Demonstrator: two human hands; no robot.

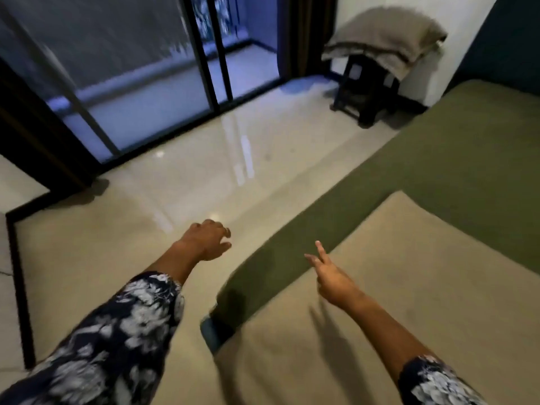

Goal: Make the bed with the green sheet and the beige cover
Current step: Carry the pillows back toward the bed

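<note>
Both hands, left and right, hang loose and empty; grip the cover edge, draw it evenly over the sheet

I see the green sheet spread over the bed on the right, the beige cover lying on its near part; my left hand hangs over the glossy floor, fingers loosely curled, holding nothing; my right hand reaches over the cover with fingers extended; far off, folded grey bedding sits on a dark stool.
</note>
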